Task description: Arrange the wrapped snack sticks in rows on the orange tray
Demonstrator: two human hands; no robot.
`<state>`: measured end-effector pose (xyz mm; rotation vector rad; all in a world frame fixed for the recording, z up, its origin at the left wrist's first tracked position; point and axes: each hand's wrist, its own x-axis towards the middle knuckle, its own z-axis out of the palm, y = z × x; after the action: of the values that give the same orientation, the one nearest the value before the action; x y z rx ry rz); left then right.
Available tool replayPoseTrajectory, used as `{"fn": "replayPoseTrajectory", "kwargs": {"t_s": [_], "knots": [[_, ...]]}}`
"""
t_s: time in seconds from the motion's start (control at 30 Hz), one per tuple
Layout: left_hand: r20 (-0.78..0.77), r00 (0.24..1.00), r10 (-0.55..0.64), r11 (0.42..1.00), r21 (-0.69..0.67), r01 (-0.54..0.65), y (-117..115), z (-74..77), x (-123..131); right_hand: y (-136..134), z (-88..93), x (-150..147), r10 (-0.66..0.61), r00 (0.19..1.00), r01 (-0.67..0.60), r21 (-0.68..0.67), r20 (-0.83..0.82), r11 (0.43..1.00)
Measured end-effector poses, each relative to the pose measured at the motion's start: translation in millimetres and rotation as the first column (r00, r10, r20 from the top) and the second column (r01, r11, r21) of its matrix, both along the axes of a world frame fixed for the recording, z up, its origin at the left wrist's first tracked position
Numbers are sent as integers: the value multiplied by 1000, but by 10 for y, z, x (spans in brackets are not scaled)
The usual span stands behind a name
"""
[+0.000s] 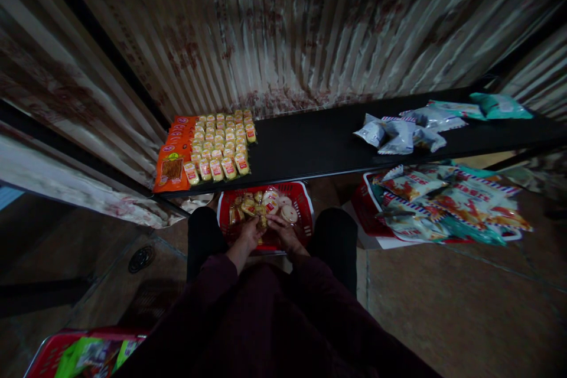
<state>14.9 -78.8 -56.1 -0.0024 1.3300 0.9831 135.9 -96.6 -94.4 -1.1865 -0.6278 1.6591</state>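
Both hands reach down into a red plastic basket on the floor between my knees. It holds small yellow snack packets and round pale packets. My left hand is curled around a small yellow packet at the basket's middle. My right hand lies beside it with fingers bent over the packets; what it holds is hidden. On the black shelf above, rows of yellow packets lie next to orange packets.
Silvery and green bags lie on the shelf's right part. A second red basket heaped with large snack bags stands on the floor at right. Another red basket sits at bottom left. A corrugated wall backs the shelf.
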Motion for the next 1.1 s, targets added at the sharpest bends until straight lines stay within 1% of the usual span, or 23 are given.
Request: {"fn": "replayPoseTrajectory", "kwargs": {"t_s": [0.23,0.4,0.57,0.73,0.9,1.1], "knots": [[1,1000,12,1000,-28,-12,13,-42,-8,1,-17,6,10,1000,-10,22,22,1000],[-6,1000,18,999,-33,-18,26,-36,-13,-3,15,-4,19,999,-20,-24,-50,1000],[-11,1000,27,999,-38,-28,20,-29,-1,-4,19,-12,-1,998,0,-20,-60,1000],[-15,1000,23,998,-51,-24,26,-28,3,-6,22,-21,-6,996,2,-49,-86,999],[-27,1000,6,999,-46,-7,39,-5,8,-5,-6,-25,-24,997,21,-42,-69,999],[-43,999,-5,1000,-11,5,34,27,12,18,-62,-31,-84,994,80,-45,-73,996]]}}
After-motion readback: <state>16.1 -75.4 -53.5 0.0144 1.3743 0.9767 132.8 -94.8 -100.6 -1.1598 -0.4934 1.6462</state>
